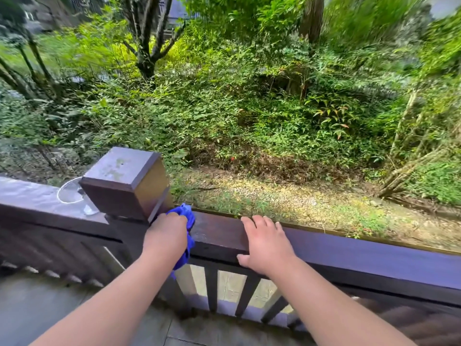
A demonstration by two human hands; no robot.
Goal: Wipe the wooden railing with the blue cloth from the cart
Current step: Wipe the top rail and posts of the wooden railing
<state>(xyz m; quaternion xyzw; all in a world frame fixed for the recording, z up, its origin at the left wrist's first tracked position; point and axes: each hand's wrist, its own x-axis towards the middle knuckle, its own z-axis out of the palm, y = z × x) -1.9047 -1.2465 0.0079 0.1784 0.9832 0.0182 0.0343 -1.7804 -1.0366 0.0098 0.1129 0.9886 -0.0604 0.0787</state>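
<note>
A dark brown wooden railing (349, 248) runs across the view from left to lower right. My left hand (166, 233) presses a bunched blue cloth (185, 216) onto the top rail, right beside the square post (124, 181). Part of the cloth hangs down below that hand in front of the balusters. My right hand (265, 245) lies flat on the top rail a little to the right, fingers spread, thumb hooked under the near edge, holding nothing. The cart is not in view.
A clear plastic lid or cup (71, 193) rests on the rail left of the post. Vertical balusters (212, 288) stand below the rail. Dense green bushes (224, 108) and a gravel strip (287, 198) lie beyond. A tiled floor (37, 308) lies at lower left.
</note>
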